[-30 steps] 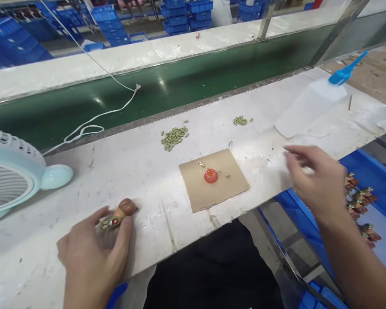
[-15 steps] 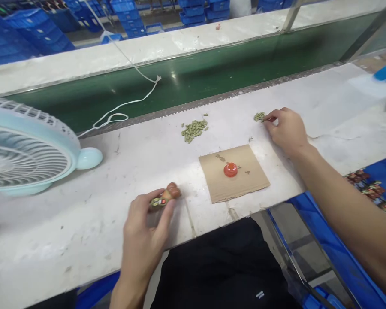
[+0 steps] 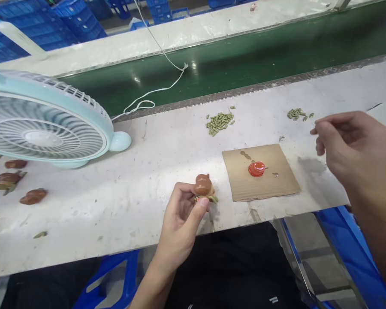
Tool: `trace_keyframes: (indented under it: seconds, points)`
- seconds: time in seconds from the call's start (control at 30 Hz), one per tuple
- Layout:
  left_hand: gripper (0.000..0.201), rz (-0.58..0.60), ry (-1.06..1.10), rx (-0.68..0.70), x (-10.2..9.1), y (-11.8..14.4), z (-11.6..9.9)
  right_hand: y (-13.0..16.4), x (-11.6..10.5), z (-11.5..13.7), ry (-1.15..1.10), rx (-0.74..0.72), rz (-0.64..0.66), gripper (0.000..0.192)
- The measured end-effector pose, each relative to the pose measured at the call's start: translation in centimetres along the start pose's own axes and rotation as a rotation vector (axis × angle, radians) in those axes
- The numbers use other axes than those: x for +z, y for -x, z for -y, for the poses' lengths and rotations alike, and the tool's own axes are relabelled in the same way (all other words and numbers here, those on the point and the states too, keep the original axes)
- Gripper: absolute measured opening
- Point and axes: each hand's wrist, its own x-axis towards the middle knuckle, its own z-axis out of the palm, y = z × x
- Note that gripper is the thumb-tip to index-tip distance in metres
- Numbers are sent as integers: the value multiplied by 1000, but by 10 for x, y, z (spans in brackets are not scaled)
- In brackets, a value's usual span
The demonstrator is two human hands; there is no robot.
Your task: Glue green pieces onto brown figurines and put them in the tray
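Observation:
My left hand (image 3: 180,223) holds a small brown and green toy figure (image 3: 203,186) just above the white bench (image 3: 116,197), left of a cardboard square (image 3: 263,180). An orange-red cap (image 3: 256,169) sits on that cardboard. Raised above the bench at the right, my right hand (image 3: 354,148) has thumb and forefinger pinched together; whether a tiny piece is between them is too small to tell. A small pile of green pieces (image 3: 296,113) lies just beyond that hand, and a larger pile (image 3: 219,121) lies further left.
A pale blue fan (image 3: 45,124) lies at the left with its white cord (image 3: 154,90) running onto the green conveyor belt (image 3: 244,56). Several brown figures (image 3: 32,196) lie at the far left. Blue crates stand behind and below the bench.
My right hand has lifted away from the small green pile and drawn back to the right. My left hand has turned the figure upright. The view has shifted left.

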Motion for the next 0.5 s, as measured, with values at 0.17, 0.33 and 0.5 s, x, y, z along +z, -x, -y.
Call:
trace_keyframes:
  seconds: [0.17,0.33,0.5]
  points:
    - [25,-9,85,29,7,-3,3,57,-5,24,-249,120,262,12]
    - [16,93,-98,8,10,-3,-4,81,3,31,-454,284,434,17]
    - [7,152,-224,85,19,0,-11,81,14,32,-531,341,437,16]
